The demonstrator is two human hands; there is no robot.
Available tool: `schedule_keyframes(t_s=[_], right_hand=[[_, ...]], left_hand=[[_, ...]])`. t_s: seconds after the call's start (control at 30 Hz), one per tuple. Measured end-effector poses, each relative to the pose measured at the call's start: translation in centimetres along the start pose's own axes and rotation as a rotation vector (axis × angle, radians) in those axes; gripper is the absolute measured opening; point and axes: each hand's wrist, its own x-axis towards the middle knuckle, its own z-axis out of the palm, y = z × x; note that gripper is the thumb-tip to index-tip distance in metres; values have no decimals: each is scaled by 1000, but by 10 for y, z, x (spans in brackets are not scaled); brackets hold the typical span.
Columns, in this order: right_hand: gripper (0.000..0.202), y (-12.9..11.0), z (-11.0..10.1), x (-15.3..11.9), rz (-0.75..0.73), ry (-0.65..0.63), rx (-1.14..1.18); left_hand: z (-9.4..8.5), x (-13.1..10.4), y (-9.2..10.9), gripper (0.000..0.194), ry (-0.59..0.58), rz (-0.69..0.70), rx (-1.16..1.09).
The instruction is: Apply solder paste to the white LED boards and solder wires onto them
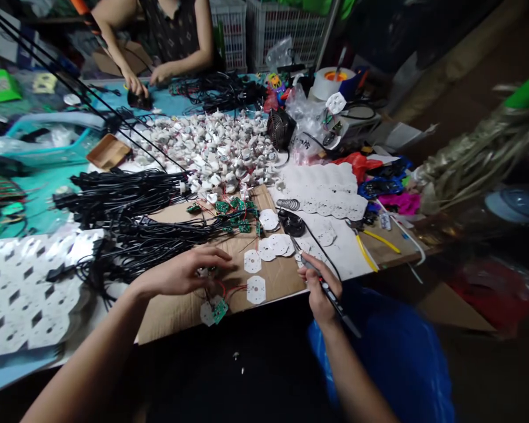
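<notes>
My right hand (pixel 321 288) is wrapped round a dark soldering iron (pixel 332 296), its tip pointing up and left at the cardboard's right side. My left hand (pixel 187 271) hovers over the cardboard (pixel 176 311) with its fingers curved; a small part lies partly hidden beneath them, and whether it is held is unclear. Below that hand sits a green circuit board (pixel 220 309) on a white plate, with red wires running to another white plate (pixel 256 289). More white plates (pixel 253 261) lie nearby, some overlapping. Black cables (pixel 171 241) with green boards (pixel 243 225) stretch behind.
A large pile of white parts (pixel 220 147) fills the middle. Yellow-handled pliers (pixel 367 252) and white sheets (pixel 321 191) are at the right; more perforated sheets (pixel 30 288) at the left. Another person's hands (pixel 136 85) work across the table. A blue bag (pixel 392 346) hangs below the right edge.
</notes>
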Motion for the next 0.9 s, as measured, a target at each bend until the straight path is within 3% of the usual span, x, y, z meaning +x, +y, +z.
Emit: schedule_keyframes(t_s=[0.07,0.2,0.27,0.37,0.43,0.53,0.63,0.73,0.8,0.9], right_hand=[[33,2,-1,0,4,22,-5],[34,3,-3,1,17,54,2],[33,3,-3,2,29,52,-2],[32,1,-2,2,30,52,-6],[32,1,-2,3,27,53,-9],[33,1,-4,5,34,70,-13],[34,4,-7,10,54,116,-33],[37,7,-7,21,93,191,-68],[39,9,-5,32,128,228,-76],[39,9,1,47,149,233,-64]], left_hand=[[-3,-6,7,42,-51,11,65],[-2,-13,14,65,-43,6,195],[3,-13,12,58,-22,-2,253],[11,-8,8,27,34,-23,305],[13,-5,6,19,100,-40,300],[6,-4,-1,24,283,-89,242],[-5,-4,-10,23,478,-156,110],[-5,3,-17,26,632,-211,-49],[4,12,-20,26,671,-222,-113],[25,25,-20,22,636,-217,-135]])
